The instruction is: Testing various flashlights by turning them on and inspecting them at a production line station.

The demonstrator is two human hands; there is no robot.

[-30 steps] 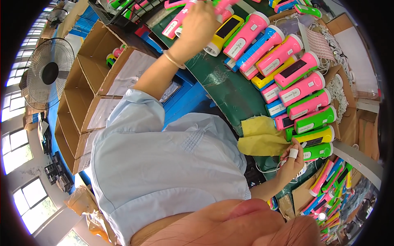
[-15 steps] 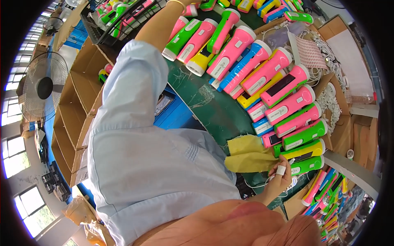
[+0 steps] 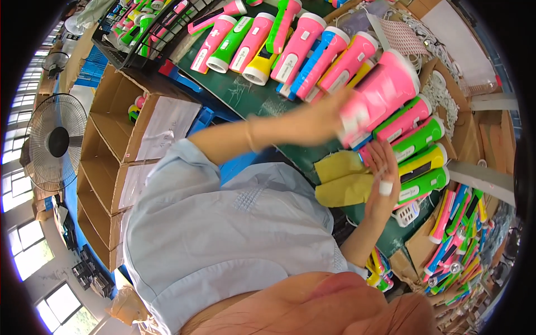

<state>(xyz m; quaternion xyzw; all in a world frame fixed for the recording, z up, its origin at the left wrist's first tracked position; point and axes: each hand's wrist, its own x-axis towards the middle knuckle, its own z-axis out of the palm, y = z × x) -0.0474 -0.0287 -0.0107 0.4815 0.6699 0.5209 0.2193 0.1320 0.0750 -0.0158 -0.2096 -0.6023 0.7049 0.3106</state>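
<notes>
My left hand [image 3: 318, 121], a bracelet on its wrist, reaches across the bench and grips a large pink flashlight [image 3: 391, 84], smeared by motion, above the row. My right hand [image 3: 382, 173], a white wrap on one finger, has its fingers stretched out over the near flashlights, beside a yellow cloth [image 3: 343, 187]. Close to it lie a green flashlight [image 3: 421, 187] and a yellow flashlight [image 3: 422, 162]. Further along the row are a pink flashlight [image 3: 301, 47] and a blue-and-pink flashlight [image 3: 321, 61]. The held flashlight hides part of the row.
A green bench top [image 3: 223, 84] runs under the row. A black basket [image 3: 131, 58] of flashlights stands at far left, near a divided cardboard box [image 3: 103, 162] and a fan [image 3: 57, 142]. White cables [image 3: 441, 92] lie behind the row; many flashlights [image 3: 455, 240] are heaped at right.
My left hand has come from the far left to above the row, now with a pink flashlight in it. The right hand has moved up, its fingers straighter. The whole view has shifted.
</notes>
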